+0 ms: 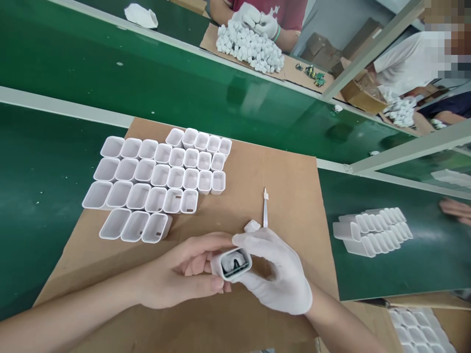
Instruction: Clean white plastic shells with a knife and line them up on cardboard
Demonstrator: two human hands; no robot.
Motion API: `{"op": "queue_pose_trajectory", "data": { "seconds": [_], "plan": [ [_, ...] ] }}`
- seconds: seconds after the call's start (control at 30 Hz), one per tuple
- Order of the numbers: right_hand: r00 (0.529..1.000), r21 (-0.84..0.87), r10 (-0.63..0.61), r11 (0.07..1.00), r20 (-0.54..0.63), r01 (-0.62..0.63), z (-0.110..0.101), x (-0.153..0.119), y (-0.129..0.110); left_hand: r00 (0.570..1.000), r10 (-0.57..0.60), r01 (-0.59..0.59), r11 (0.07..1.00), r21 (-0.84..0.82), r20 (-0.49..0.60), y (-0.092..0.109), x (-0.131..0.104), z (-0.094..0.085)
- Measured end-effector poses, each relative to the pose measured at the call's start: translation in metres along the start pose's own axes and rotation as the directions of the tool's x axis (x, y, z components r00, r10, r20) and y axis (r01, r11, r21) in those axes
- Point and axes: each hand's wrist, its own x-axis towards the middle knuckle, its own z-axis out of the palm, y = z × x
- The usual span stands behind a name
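Note:
Between my two hands is a white plastic case (pixel 217 267), its open end facing me, with a dark green edge like a circuit board and a whitish part inside. My bare left hand (pixel 184 269) grips it from the left, thumb below and fingers behind. My right hand (pixel 277 272), in a white glove, closes on its right side, with thumb and fingers at the rim. Just beyond the glove lie a small white piece (pixel 252 226) and a pair of tweezers (pixel 265 208). Rows of open white cases (pixel 160 175) stand to the left; a few show a small brown spot inside.
A cardboard sheet (pixel 283 181) covers the green table (pixel 22 162). More white cases (pixel 373 230) stand at the right. Across a divider, a co-worker's gloved hands (pixel 257 20) are at a heap of white pieces (pixel 250 46). Another person's hand (pixel 456 210) shows at the right edge.

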Motion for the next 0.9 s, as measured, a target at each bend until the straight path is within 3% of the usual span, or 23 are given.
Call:
{"op": "queue_pose_trajectory", "data": {
  "seconds": [0.2,0.27,0.33,0.4,0.47,0.53,0.6,0.67,0.73,0.77,0.83,0.9],
  "plan": [
    [0.996,-0.120,-0.066,0.990,0.051,0.072,0.005,0.009,-0.010,0.984,-0.160,0.155,0.986,-0.055,-0.081,-0.004,0.001,0.004],
    [0.996,-0.120,-0.071,0.990,0.045,0.076,0.005,0.007,-0.010,0.986,-0.145,0.140,0.988,-0.071,-0.083,-0.004,0.001,0.004],
    [0.999,-0.125,-0.054,0.991,0.010,0.054,0.001,0.003,-0.006,0.991,-0.106,0.102,0.993,-0.057,-0.083,-0.003,0.001,0.003],
    [0.993,-0.187,0.045,0.980,-0.105,-0.065,-0.006,0.000,0.002,0.989,-0.094,0.097,0.995,0.019,-0.113,-0.003,0.002,0.002],
    [0.931,-0.264,0.237,0.913,-0.277,-0.311,-0.013,0.000,0.014,0.982,-0.112,0.128,0.987,0.096,-0.153,-0.003,0.002,0.002],
    [0.819,-0.325,0.416,0.771,-0.394,-0.548,-0.016,0.003,0.028,0.974,-0.130,0.151,0.983,0.100,-0.187,-0.003,0.002,0.001],
    [0.752,-0.429,0.538,0.617,-0.381,-0.659,-0.016,0.006,0.040,0.962,-0.200,0.214,0.975,0.062,-0.184,-0.003,0.003,0.001],
    [0.726,-0.539,0.602,0.510,-0.333,-0.670,-0.014,0.008,0.047,0.941,-0.291,0.303,0.952,0.047,-0.175,-0.003,0.003,0.000],
    [0.737,-0.608,0.598,0.470,-0.314,-0.640,-0.012,0.008,0.050,0.926,-0.336,0.347,0.937,0.043,-0.170,-0.002,0.003,-0.002],
    [0.769,-0.627,0.557,0.486,-0.315,-0.609,-0.011,0.007,0.049,0.927,-0.331,0.343,0.939,0.042,-0.177,-0.002,0.004,-0.003],
    [0.869,-0.627,0.405,0.607,-0.284,-0.488,-0.012,0.007,0.044,0.931,-0.309,0.321,0.947,0.032,-0.191,-0.002,0.005,-0.004],
    [0.963,-0.525,0.211,0.808,-0.165,-0.267,-0.012,0.007,0.035,0.934,-0.290,0.303,0.953,0.032,-0.208,-0.002,0.006,-0.004]
  ]
}}
